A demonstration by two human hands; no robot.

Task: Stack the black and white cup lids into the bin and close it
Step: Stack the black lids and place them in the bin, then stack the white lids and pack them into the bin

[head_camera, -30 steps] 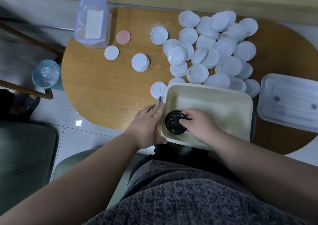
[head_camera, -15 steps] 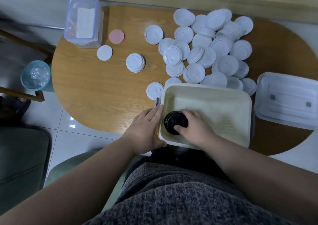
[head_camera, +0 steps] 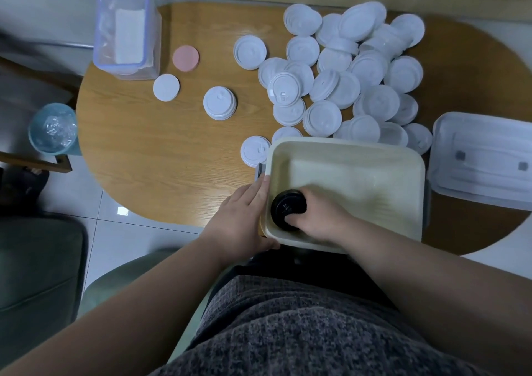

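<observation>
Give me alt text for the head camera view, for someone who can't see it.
A person's right hand grips black lids in the near left corner of a cream bin, while the left hand rests against the bin's left wall. Many white lids lie heaped on the wooden table behind it; the bin's cover lies at the right.

The bin (head_camera: 359,180) is cream. The black lids (head_camera: 288,206) sit inside it. The white lids (head_camera: 380,108) are plain white all over. The table (head_camera: 172,160) is brown with wavy wood lines. One disc (head_camera: 185,58) is pink, and the other disc (head_camera: 166,87) is white. The box (head_camera: 124,69) is clear with a purple-blue rim. The bin lid (head_camera: 483,187) is whitish with two grey squares. The bucket (head_camera: 52,128) is light blue. The top (head_camera: 302,332) is grey with dark speckles.
</observation>
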